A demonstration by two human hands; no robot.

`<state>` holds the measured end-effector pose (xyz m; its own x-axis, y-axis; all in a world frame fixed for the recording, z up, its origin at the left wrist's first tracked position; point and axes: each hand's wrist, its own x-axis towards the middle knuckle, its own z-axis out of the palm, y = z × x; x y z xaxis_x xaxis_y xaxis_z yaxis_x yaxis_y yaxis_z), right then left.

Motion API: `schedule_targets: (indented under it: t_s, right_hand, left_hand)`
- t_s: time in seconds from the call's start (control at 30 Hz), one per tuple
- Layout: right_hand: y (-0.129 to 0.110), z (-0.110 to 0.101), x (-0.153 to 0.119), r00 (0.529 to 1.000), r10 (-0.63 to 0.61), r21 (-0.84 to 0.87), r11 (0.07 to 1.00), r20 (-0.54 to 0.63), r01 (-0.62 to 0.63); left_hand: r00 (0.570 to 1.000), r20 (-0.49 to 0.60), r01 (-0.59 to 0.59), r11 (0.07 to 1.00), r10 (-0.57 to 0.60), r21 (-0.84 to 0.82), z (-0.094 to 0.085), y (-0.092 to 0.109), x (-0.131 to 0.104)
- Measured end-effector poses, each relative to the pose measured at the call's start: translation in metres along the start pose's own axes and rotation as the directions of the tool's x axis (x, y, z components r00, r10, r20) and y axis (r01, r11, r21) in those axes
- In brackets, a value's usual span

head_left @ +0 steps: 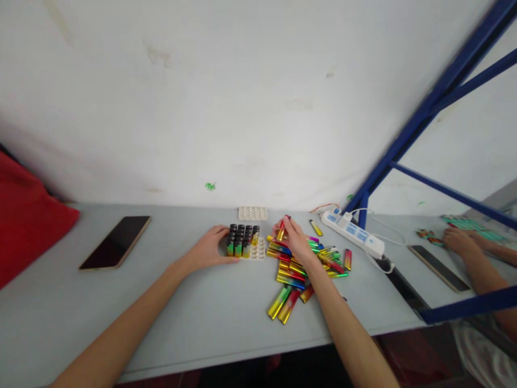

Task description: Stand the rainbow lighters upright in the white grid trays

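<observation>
Several cigarette lighters with black tops and shiny green-yellow bodies stand upright in rows in a white holed tray. The holes at the tray's right side show bare. My left hand is curved around the left side of these rows, thumb in front and fingers behind. My right hand is closed around a red-and-gold lighter, raised just above a loose pile of lighters in red, gold, green and blue. The wrist and forearm hide part of the pile.
Another white holed tray lies by the wall. A dark tablet is at left, near a red cloth. At right are a power strip with cables and a blue metal frame. Beyond it, another person's hands work near a phone.
</observation>
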<state>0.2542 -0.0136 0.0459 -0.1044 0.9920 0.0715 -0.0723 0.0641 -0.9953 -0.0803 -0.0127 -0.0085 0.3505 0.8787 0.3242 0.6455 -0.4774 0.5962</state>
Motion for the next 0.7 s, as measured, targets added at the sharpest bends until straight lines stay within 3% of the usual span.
schedule_targets:
  t_s: [0.1, 0.3, 0.57, 0.7]
  right_hand:
    - [0.001, 0.014, -0.007, 0.994, 0.036, 0.024, 0.999, 0.102, -0.039]
    - [0.013, 0.037, -0.013, 0.964, 0.194, 0.034, 0.979, 0.18, -0.203]
    - [0.02, 0.052, -0.019, 0.95, 0.297, -0.036, 0.955, 0.098, -0.295]
    - [0.02, 0.052, -0.02, 0.953, 0.278, -0.022, 0.961, 0.118, -0.277]
  left_hand:
    - [1.0, -0.003, -0.007, 1.0, 0.007, -0.015, 0.0, 0.001, -0.002]
    - [1.0, 0.009, 0.007, 1.0, -0.006, -0.025, 0.0, 0.002, -0.006]
    - [0.999, 0.021, 0.036, 0.999, -0.036, -0.012, -0.002, 0.007, -0.008]
    - [0.999, 0.037, 0.038, 0.999, -0.037, -0.008, -0.004, 0.011, -0.009]
